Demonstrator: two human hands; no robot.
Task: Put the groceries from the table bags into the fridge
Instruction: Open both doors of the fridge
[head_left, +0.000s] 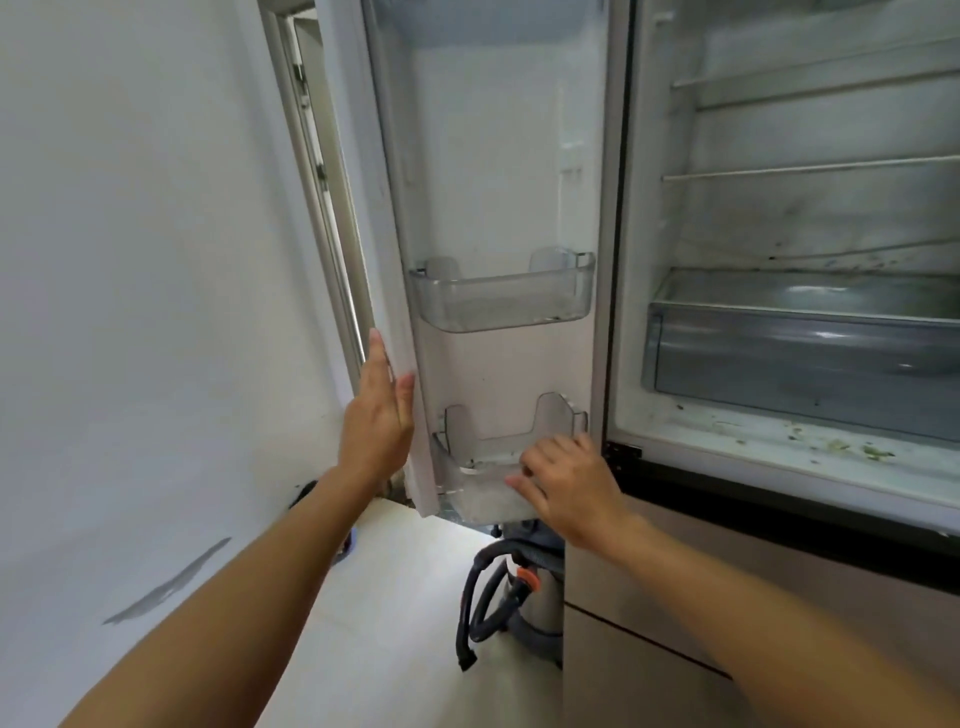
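Head view: the left hand (376, 415) lies flat, fingers straight, on the edge of the open fridge door (498, 156) at nine o'clock. The right hand (566, 483), fingers bent, meets the lower door bin (478, 493) at six (gripping or just touching, I cannot tell). No groceries or bags show, so this looks like readying the bare fridge (779, 234); the next move calls for fetching items from the table.

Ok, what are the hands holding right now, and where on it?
The right hand grips the lower door bin at its front rim. The left hand lies against the free edge of the fridge door, fingers straight, gripping nothing.
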